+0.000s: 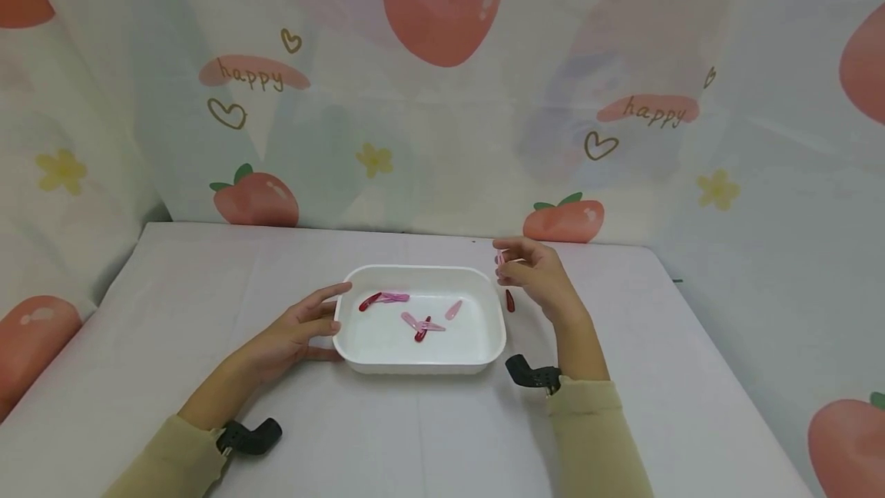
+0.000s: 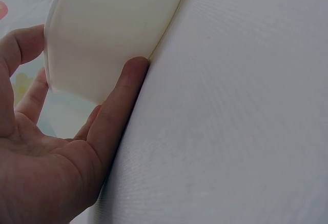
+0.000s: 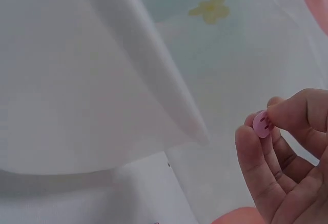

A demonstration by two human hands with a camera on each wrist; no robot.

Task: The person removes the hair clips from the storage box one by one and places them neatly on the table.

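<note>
My left hand (image 1: 293,333) holds the left end of a white tray (image 1: 418,369), with fingertips at the rim and along the outer wall. In the left wrist view one finger (image 2: 110,119) lies low against the tray's wall, close to the table. Beyond the tray's right end, my right hand (image 1: 528,271) pinches a pink hair clip (image 3: 262,124) between thumb and fingers. Much of that clip is hidden by the fingers. A dark red hair clip (image 1: 510,300) lies on the table just below this hand.
Inside the tray are several snap hair clips: dark red (image 1: 369,301), purple-pink (image 1: 394,297) and light pink (image 1: 453,310), some overlapping. A white cloth covers the table (image 1: 311,421). A printed curtain (image 1: 442,137) hangs behind its back edge.
</note>
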